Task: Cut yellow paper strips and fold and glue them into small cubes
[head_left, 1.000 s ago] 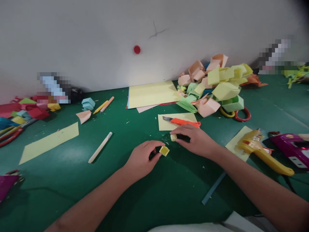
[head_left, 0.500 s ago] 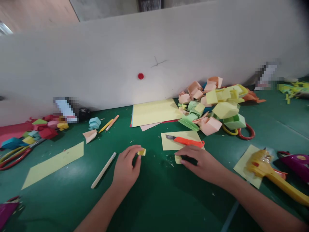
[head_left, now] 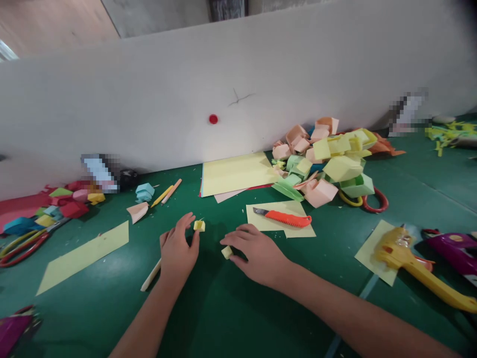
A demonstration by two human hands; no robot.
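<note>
- Between left hand (head_left: 179,249) and right hand (head_left: 257,256), closer to the left thumb, I see a small yellow box (head_left: 199,227), no clear long axis.
- Left fingers: parted, clasping nothing.
- Right fingers: pinching a pale cube (head_left: 226,252) nearer the camera.
- Beyond, on the bench (head_left: 208,318): orange cutter (head_left: 288,219) on yellow paper (head_left: 259,224).

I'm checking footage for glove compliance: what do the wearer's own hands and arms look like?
The left hand and right hand are bare, without gloves. No sleeve, watch or bracelet shows on the left forearm or right forearm. Fingernail details are too small to judge.
</note>
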